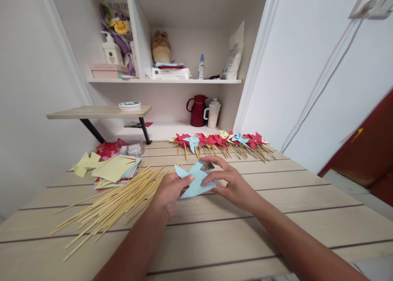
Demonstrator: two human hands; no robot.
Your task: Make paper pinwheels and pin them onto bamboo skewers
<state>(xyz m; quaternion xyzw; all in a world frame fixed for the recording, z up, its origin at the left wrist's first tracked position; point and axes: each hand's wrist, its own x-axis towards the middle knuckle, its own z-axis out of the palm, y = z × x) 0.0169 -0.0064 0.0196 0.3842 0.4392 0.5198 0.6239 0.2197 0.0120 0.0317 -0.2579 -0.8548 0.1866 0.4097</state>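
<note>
A light blue paper pinwheel piece [195, 182], with cut corners standing out, is held above the table in front of me. My left hand [172, 189] pinches its left side, thumb on top. My right hand [229, 180] is at its right side, with fingertips on the upper corner and the right-hand flap; its thumb is partly hidden. Just behind the paper a small clear container [209, 166] with dark, shiny contents shows between the fingers; what it holds is too small to make out. To the left of my left hand lies a loose heap of thin wooden sticks [113, 205].
Several finished pinwheels [219, 141] in red, blue and yellow lie along the back of the slatted table [215, 240]. A stack of coloured paper squares [115, 169], cut yellow paper [85, 163] and a clear box [132, 149] sit at left, near a raised wooden shelf [98, 112].
</note>
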